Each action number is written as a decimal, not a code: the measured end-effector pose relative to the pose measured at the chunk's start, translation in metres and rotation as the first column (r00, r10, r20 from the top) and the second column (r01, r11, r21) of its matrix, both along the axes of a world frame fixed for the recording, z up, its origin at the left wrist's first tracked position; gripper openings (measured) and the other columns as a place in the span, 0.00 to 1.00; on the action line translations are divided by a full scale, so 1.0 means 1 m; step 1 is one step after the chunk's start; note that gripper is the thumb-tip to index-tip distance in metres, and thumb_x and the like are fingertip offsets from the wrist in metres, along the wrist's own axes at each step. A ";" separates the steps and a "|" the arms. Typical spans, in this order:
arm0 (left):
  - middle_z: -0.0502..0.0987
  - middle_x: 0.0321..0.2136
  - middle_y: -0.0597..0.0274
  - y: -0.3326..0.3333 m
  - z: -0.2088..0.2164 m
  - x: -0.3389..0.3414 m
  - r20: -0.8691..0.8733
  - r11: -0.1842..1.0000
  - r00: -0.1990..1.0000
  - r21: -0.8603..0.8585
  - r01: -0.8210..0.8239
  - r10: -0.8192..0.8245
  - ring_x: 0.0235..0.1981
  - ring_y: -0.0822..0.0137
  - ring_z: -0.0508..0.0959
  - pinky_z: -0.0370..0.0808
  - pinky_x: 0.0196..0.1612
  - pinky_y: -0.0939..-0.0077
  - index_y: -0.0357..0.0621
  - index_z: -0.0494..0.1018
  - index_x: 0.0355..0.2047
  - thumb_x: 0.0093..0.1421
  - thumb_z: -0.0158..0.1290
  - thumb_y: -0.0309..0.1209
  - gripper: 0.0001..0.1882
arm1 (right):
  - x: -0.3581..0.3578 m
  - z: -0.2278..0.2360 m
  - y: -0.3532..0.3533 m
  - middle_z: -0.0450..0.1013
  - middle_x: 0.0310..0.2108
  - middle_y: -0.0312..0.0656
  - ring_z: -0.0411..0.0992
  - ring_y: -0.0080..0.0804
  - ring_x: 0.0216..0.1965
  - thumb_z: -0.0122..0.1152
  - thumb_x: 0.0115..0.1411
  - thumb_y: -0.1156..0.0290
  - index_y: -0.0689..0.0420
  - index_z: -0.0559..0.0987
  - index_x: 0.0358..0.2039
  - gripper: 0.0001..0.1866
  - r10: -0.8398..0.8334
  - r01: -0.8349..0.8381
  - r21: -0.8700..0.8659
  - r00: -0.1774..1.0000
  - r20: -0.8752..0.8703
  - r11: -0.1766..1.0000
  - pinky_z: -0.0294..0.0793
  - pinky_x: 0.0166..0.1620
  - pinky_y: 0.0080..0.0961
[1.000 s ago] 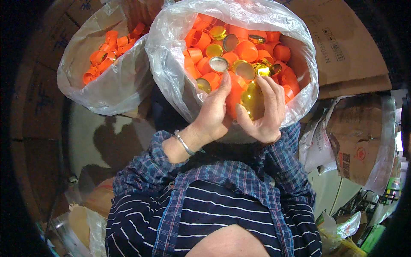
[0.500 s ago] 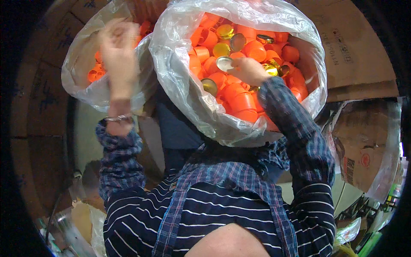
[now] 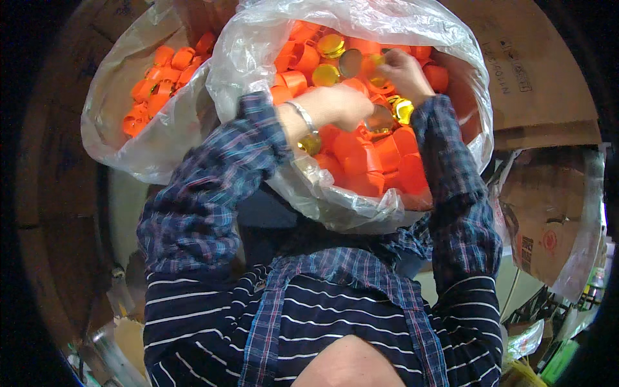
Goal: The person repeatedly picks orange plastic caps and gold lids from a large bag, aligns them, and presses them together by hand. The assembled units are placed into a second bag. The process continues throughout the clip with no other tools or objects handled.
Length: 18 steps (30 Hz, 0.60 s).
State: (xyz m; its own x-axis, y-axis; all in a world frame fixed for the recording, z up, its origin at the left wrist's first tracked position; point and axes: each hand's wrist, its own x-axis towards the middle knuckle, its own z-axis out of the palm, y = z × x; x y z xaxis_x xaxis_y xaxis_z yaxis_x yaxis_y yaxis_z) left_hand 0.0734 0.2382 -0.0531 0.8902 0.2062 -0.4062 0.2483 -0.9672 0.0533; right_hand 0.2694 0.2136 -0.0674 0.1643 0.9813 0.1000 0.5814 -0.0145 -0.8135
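Note:
A large clear plastic bag (image 3: 258, 58) stands open in front of me, full of orange plastic caps (image 3: 380, 155) mixed with gold metal lids (image 3: 330, 45). Both hands are inside it. My left hand (image 3: 342, 104) lies over the caps with its fingers curled, beside a dull metal lid (image 3: 379, 120); what it holds is hidden. A bracelet sits on that wrist. My right hand (image 3: 403, 72) is farther back in the bag, its fingertips pinched on a gold lid (image 3: 375, 79).
A second clear bag (image 3: 122, 135) with only orange caps (image 3: 151, 97) stands to the left, touching the first. Brown cardboard (image 3: 529, 77) lies behind and to the right, and a carton wrapped in plastic (image 3: 548, 238) sits at right.
My left hand has come back from the left bag into the big bag, next to my right hand. The right hand stayed among the caps, shifting slightly toward the back.

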 end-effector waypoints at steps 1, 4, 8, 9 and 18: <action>0.82 0.40 0.55 -0.003 -0.017 0.010 0.034 1.000 0.999 -0.015 -0.003 0.003 0.42 0.51 0.82 0.78 0.44 0.56 0.53 0.77 0.48 0.57 0.54 0.33 0.17 | 0.008 0.019 -0.014 0.75 0.30 0.36 0.72 0.20 0.34 0.66 0.60 0.67 0.65 0.78 0.37 0.13 -0.056 0.061 0.060 0.996 -0.076 0.996 0.73 0.37 0.22; 0.81 0.45 0.55 -0.009 -0.054 0.035 0.128 0.942 0.934 0.068 0.328 -0.335 0.44 0.50 0.82 0.79 0.45 0.56 0.52 0.76 0.49 0.58 0.53 0.32 0.17 | 0.013 0.055 -0.070 0.74 0.32 0.35 0.71 0.21 0.33 0.64 0.61 0.68 0.66 0.77 0.39 0.13 -0.110 0.147 0.201 0.977 -0.183 0.968 0.72 0.37 0.22; 0.81 0.38 0.53 -0.014 -0.062 0.035 0.153 0.987 0.977 -0.043 0.154 -0.146 0.40 0.48 0.82 0.79 0.40 0.55 0.43 0.80 0.34 0.53 0.56 0.30 0.09 | -0.004 0.058 -0.153 0.72 0.33 0.31 0.69 0.18 0.35 0.63 0.63 0.70 0.61 0.76 0.38 0.09 -0.170 0.208 0.121 0.948 -0.269 0.971 0.70 0.40 0.18; 0.81 0.37 0.53 -0.010 -0.055 0.030 0.156 0.990 0.980 -0.046 0.132 -0.123 0.39 0.48 0.82 0.79 0.39 0.55 0.42 0.80 0.33 0.51 0.56 0.30 0.09 | -0.008 0.055 -0.171 0.72 0.34 0.31 0.69 0.18 0.36 0.63 0.63 0.70 0.61 0.76 0.39 0.09 -0.218 0.260 0.094 0.920 -0.325 0.961 0.70 0.42 0.18; 0.79 0.48 0.57 -0.010 0.038 -0.057 0.467 0.549 0.629 -0.832 0.074 0.622 0.45 0.64 0.79 0.76 0.49 0.71 0.35 0.81 0.35 0.57 0.54 0.31 0.12 | -0.058 0.044 -0.231 0.75 0.47 0.40 0.75 0.27 0.47 0.58 0.67 0.73 0.64 0.73 0.53 0.16 -0.202 0.452 0.142 0.629 -0.751 0.881 0.73 0.53 0.25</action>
